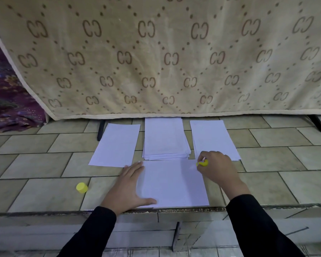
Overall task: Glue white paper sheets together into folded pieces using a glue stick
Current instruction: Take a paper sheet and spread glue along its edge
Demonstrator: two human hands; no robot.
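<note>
Up close, I saw a plain white sheet (174, 184) lying flat at the bench (35, 191) edge; left hand (130, 186) pressed spread on its nine o'clock side, right hand (218, 167) pinching the yellow glue stick (202, 162) at its one o'clock corner.

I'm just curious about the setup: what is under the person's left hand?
The left hand lies flat on the left edge of a white sheet, pinning it to the tiled surface. Whether another sheet lies beneath that one cannot be seen.
</note>
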